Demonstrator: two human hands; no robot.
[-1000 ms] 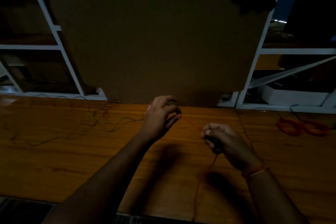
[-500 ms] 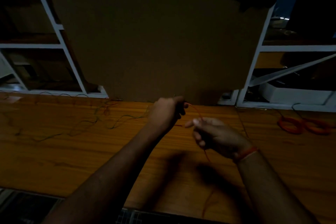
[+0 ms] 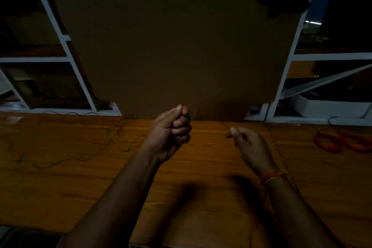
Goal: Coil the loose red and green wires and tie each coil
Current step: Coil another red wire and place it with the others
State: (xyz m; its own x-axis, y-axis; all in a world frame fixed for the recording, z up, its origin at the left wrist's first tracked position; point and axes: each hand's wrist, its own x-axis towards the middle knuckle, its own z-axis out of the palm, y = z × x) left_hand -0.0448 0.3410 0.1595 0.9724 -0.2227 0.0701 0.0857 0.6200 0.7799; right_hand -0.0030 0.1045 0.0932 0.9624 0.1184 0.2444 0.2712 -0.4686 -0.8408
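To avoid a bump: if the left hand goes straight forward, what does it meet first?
Probably the cardboard sheet standing right behind the left hand; nothing shows between them, though depth is unclear.

The right hand (image 3: 250, 148), which half a second ago was almost touching the left hand (image 3: 171, 131), has drawn away to the right. The left hand has closed into a tighter fist, with a small red wire loop (image 3: 191, 109) arching above its fingers.

Orange coils (image 3: 340, 143) – wood-grain brown table (image 3: 60, 187), white shelf frames (image 3: 80, 74).
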